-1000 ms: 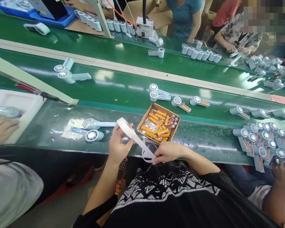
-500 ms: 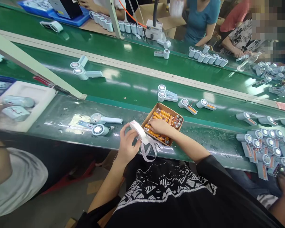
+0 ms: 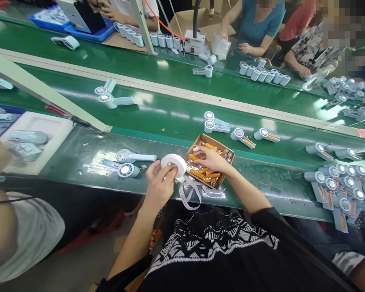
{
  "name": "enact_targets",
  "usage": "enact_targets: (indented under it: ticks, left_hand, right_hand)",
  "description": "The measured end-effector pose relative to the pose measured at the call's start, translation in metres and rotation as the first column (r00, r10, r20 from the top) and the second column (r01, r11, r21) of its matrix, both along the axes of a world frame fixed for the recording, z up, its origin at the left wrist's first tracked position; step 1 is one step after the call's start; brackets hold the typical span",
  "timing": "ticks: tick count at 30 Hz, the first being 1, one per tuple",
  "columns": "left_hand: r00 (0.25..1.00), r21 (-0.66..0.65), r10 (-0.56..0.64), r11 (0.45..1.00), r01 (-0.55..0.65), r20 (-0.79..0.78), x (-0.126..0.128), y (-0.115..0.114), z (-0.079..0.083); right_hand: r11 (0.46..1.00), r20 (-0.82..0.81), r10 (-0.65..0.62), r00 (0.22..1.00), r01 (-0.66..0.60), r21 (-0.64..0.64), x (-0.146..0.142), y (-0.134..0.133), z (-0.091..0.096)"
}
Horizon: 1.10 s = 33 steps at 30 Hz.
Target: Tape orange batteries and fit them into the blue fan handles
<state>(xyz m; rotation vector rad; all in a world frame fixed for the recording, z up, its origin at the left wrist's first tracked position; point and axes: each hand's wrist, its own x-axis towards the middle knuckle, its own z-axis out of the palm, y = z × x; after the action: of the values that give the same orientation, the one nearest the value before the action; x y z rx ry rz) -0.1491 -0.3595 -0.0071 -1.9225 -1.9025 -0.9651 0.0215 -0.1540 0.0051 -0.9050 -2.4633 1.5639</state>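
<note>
My left hand [image 3: 159, 184] grips a roll of white tape [image 3: 180, 163], with fingers through its core. A loose strip of tape [image 3: 189, 202] curls down from the roll beside the bench edge. My right hand [image 3: 212, 159] is over a small cardboard box [image 3: 226, 172] full of orange cylindrical batteries [image 3: 213, 176]. Its thumb and fingers close on an orange battery [image 3: 192, 156], partly hidden by the fingers. Left of the roll, two light-blue handheld fan bodies [image 3: 128, 170] lie on the bench.
Beyond the bench, a green conveyor belt [image 3: 170, 117] carries several fan bodies [image 3: 209, 126]. Many more are piled at the right [image 3: 343, 182]. A slanted metal post [image 3: 48, 91] and a white foam tray [image 3: 56, 134] stand at left. Co-workers sit on both sides and across.
My right hand has lifted slightly from among the batteries, an orange one now at its fingertips. My left hand has turned the tape roll flatter and moved slightly left. Across the belt, a co-worker has lowered a plastic bag.
</note>
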Motion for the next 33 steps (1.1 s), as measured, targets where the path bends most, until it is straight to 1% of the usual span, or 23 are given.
enact_targets:
  ticks: [1, 2, 3, 5, 7, 10, 12, 14, 16, 17, 18, 19, 21, 22, 24, 27, 28, 30, 33]
  left_hand:
    - [1.0, -0.023, -0.007, 1.0, 0.006, -0.014, 0.001, 0.0, 0.001]
    - [0.999, -0.05, -0.017, 0.999, 0.016, -0.032, 0.002, 0.0, 0.002]
    - [0.998, -0.072, -0.032, 0.997, 0.029, -0.053, 0.003, 0.001, 0.004]
    - [0.993, -0.104, -0.066, 0.993, 0.055, -0.098, 0.003, 0.003, 0.005]
    - [0.986, -0.124, -0.092, 0.989, 0.075, -0.137, 0.003, 0.006, 0.006]
    - [0.979, -0.167, -0.121, 0.981, 0.093, -0.164, 0.006, 0.011, 0.006]
    - [0.972, -0.193, -0.137, 0.976, 0.1, -0.191, 0.009, 0.014, 0.008]
    - [0.96, -0.208, -0.148, 0.973, 0.099, -0.238, 0.015, 0.017, 0.011]
    - [0.95, -0.22, -0.154, 0.971, 0.094, -0.272, 0.022, 0.02, 0.013]
    - [0.948, -0.227, -0.158, 0.969, 0.096, -0.276, 0.026, 0.022, 0.013]
    - [0.95, -0.231, -0.161, 0.968, 0.099, -0.268, 0.031, 0.025, 0.011]
    - [0.955, -0.227, -0.162, 0.968, 0.105, -0.249, 0.035, 0.028, 0.009]
    - [0.966, -0.204, -0.162, 0.971, 0.12, -0.202, 0.043, 0.034, 0.002]
    - [0.97, -0.191, -0.164, 0.973, 0.129, -0.181, 0.046, 0.038, -0.001]
    - [0.971, -0.168, -0.184, 0.973, 0.158, -0.152, 0.048, 0.046, -0.005]
    - [0.969, -0.117, -0.215, 0.973, 0.201, -0.119, 0.047, 0.058, -0.002]
    - [0.972, -0.089, -0.21, 0.976, 0.201, -0.104, 0.047, 0.061, -0.001]
    - [0.98, -0.022, -0.187, 0.982, 0.186, -0.065, 0.051, 0.066, 0.002]
    - [0.989, 0.07, -0.144, 0.987, 0.143, 0.014, 0.063, 0.067, -0.002]
  right_hand:
    - [0.996, -0.094, -0.064, 0.994, 0.058, -0.072, 0.006, -0.001, 0.004]
    - [0.99, -0.161, -0.103, 0.981, 0.086, -0.112, 0.013, -0.002, 0.009]
    - [0.99, -0.204, -0.115, 0.972, 0.094, -0.11, 0.019, -0.004, 0.013]
    - [0.997, -0.238, -0.08, 0.968, 0.078, -0.018, 0.031, -0.008, 0.022]
    - [0.995, -0.233, -0.028, 0.972, 0.05, 0.089, 0.039, -0.012, 0.031]
    - [0.985, -0.192, 0.023, 0.981, 0.01, 0.169, 0.046, -0.015, 0.038]
    - [0.981, -0.158, 0.036, 0.987, -0.005, 0.193, 0.049, -0.015, 0.038]
    - [0.985, -0.146, 0.014, 0.989, 0.012, 0.173, 0.051, -0.013, 0.031]
    - [0.993, -0.162, -0.069, 0.984, 0.083, 0.08, 0.053, -0.01, 0.02]
    - [0.991, -0.175, -0.135, 0.975, 0.137, -0.003, 0.053, -0.008, 0.013]
    - [0.975, -0.185, -0.212, 0.96, 0.195, -0.104, 0.053, -0.006, 0.006]
    - [0.945, -0.191, -0.291, 0.937, 0.25, -0.211, 0.052, -0.004, 0.0]
    - [0.851, -0.201, -0.441, 0.875, 0.337, -0.402, 0.05, 0.0, -0.01]
    - [0.806, -0.206, -0.5, 0.841, 0.365, -0.465, 0.049, 0.002, -0.012]
    - [0.747, -0.219, -0.578, 0.786, 0.402, -0.529, 0.048, 0.004, -0.013]
    - [0.69, -0.269, -0.657, 0.704, 0.419, -0.59, 0.046, 0.0, -0.007]
    - [0.663, -0.296, -0.691, 0.659, 0.416, -0.622, 0.045, -0.004, -0.004]
    - [0.602, -0.349, -0.763, 0.544, 0.402, -0.69, 0.041, -0.015, 0.0]
    - [0.519, -0.38, -0.844, 0.38, 0.393, -0.759, 0.033, -0.038, 0.0]
